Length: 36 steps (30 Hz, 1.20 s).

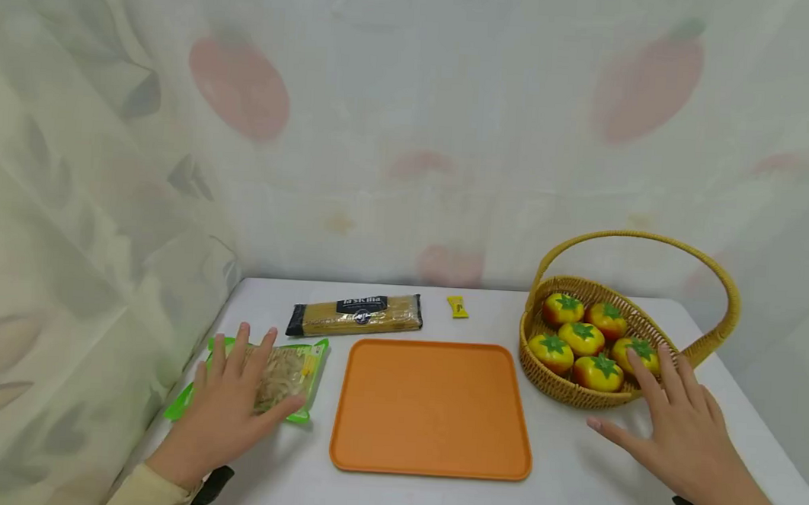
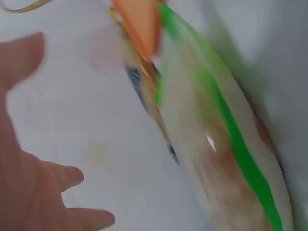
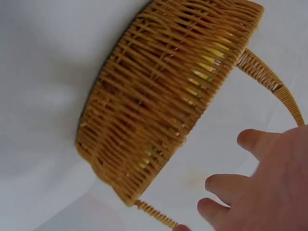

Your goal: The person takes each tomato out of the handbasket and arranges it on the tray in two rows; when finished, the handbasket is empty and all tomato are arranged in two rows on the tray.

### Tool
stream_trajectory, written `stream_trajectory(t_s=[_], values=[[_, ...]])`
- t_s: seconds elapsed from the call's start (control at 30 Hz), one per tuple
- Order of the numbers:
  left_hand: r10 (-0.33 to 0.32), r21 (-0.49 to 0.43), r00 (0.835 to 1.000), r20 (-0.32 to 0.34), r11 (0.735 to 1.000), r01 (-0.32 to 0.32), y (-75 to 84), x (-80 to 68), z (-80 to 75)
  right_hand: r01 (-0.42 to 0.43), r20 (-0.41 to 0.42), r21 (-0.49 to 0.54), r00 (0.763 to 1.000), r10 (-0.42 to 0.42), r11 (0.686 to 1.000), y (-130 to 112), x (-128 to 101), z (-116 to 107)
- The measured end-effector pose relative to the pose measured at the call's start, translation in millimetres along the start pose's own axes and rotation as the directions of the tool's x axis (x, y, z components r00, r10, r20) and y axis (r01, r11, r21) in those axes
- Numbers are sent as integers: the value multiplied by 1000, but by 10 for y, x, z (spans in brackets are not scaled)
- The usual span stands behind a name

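My left hand (image 1: 228, 407), fingers spread, hovers over a green-edged clear bag of pale dried food (image 1: 284, 376) at the table's left; the hand hides part of the bag. In the left wrist view the bag (image 2: 207, 139) appears beside the spread fingers, apart from them. On the right, my right hand (image 1: 686, 431) is held with fingers spread at the near side of a wicker basket (image 1: 575, 395). Several yellow-red persimmons (image 1: 599, 373) with green tops fill the basket. The right wrist view shows the basket's woven side (image 3: 159, 91), with nothing in the hand.
An orange tray (image 1: 434, 409) lies on the white table between the hands. Behind it are a pack of spaghetti (image 1: 360, 316) and a small yellow wrapped candy (image 1: 457, 307). The basket's tall handle (image 1: 642, 236) arches upward. Patterned curtains (image 1: 411, 131) stand behind and to the left.
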<state>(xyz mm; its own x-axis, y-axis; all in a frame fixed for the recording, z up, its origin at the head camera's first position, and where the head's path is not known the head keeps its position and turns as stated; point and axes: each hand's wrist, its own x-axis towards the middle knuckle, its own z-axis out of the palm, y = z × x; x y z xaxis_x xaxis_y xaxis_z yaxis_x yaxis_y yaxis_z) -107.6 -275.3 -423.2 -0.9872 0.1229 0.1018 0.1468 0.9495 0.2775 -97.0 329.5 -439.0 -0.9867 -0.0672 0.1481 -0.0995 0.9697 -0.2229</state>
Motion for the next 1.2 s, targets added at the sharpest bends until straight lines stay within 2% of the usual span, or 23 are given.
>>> stream_trajectory(t_s=[0.17,0.27,0.37,0.47,0.53,0.6,0.73,0.83,1.07,1.2], values=[[90,-121,996,2,989,-89,233,153,83,65,-32,40,997,-64,997,-9,136,-49],[118,-215,993,27,970,-109,383,278,188,83,-25,94,996,-81,992,-9,233,-91],[110,-342,989,96,937,-71,479,420,280,74,15,160,997,-77,984,-31,360,-126],[52,-413,982,184,910,30,531,542,330,62,63,201,995,-76,978,-70,497,-136],[11,-397,974,227,914,83,562,589,364,49,100,206,992,-71,977,-97,568,-141],[-18,-355,970,243,929,106,595,607,415,39,123,203,990,-65,978,-100,608,-142],[-50,-270,972,229,956,113,636,609,527,19,152,194,987,-49,981,-97,651,-132],[-70,-244,972,225,962,126,662,625,567,17,168,174,985,-46,985,-91,673,-118],[-34,-199,976,216,977,78,715,704,572,-11,204,132,979,-16,991,-69,726,-133],[-15,-195,973,232,979,61,729,758,578,-29,212,112,977,5,993,-60,734,-139]])
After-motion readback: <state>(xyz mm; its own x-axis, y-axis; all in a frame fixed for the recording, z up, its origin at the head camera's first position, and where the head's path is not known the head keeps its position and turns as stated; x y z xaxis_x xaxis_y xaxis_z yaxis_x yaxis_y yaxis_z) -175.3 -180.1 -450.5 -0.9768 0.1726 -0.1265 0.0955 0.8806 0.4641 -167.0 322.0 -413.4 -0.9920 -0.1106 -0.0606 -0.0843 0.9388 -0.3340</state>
